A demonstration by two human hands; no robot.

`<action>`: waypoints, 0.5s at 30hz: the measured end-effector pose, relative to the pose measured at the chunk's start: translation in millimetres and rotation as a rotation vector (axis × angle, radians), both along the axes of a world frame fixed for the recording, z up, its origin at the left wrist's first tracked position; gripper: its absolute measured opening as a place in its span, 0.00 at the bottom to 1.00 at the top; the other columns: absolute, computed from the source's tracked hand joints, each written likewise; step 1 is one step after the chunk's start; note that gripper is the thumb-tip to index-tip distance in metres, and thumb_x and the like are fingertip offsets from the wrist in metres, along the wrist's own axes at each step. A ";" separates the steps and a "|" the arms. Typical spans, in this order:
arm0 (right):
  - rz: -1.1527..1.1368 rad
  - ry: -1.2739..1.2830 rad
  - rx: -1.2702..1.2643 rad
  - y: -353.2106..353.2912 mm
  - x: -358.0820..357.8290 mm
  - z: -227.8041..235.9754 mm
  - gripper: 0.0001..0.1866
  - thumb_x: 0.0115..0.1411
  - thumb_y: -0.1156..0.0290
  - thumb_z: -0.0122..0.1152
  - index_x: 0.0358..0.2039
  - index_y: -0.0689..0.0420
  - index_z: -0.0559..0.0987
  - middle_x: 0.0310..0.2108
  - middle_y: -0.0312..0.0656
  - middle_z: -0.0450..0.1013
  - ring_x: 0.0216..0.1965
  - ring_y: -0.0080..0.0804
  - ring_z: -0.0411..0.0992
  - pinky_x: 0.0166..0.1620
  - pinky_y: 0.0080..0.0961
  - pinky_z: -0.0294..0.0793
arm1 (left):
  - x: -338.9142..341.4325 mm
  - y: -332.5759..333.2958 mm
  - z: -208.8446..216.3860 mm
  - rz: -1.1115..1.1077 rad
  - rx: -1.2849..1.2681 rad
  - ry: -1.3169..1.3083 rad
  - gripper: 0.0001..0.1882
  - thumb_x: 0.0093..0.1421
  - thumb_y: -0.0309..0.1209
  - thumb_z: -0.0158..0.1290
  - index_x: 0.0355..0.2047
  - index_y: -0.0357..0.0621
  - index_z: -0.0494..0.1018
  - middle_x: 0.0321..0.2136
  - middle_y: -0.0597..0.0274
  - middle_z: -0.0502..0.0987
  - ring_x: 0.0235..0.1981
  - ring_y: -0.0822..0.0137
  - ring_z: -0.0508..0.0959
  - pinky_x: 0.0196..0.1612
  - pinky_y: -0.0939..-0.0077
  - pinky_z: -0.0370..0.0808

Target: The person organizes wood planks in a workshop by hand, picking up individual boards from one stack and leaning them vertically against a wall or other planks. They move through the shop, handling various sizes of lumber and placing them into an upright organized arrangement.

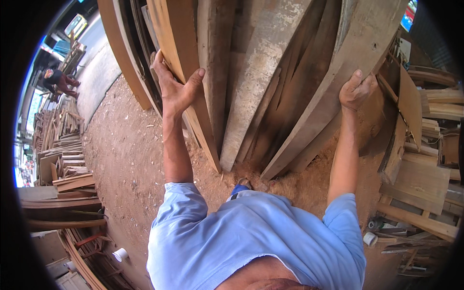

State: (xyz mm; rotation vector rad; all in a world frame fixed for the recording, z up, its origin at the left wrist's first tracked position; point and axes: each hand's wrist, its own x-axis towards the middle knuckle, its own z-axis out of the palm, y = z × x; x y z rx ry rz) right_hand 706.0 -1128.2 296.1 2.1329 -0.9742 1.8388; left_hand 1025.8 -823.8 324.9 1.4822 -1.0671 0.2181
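Light blue short-sleeved shirt [251, 232]

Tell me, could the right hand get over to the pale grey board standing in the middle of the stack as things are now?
Probably yes. The right hand grips the edge of a wide brown plank just right of the pale grey board, and nothing stands in front of that board. The hand would have to let go first, though.

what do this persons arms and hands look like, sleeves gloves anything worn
Both arms come out of short, loose, light blue fabric sleeves that end above the elbows, so the forearms are bare. The left hand and the right hand are bare too: no gloves. No watch, ring, band or marking can be made out on either wrist or hand.
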 end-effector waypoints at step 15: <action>0.212 -0.001 0.053 108.6 69.2 44.0 0.27 0.63 0.61 0.54 0.53 0.71 0.67 0.50 0.59 0.67 0.52 0.50 0.67 0.53 0.42 0.67 | 21.9 153.2 9.0 0.136 -0.124 0.155 0.55 0.44 0.54 0.68 0.62 0.38 0.50 0.53 0.45 0.68 0.51 0.53 0.74 0.56 0.57 0.71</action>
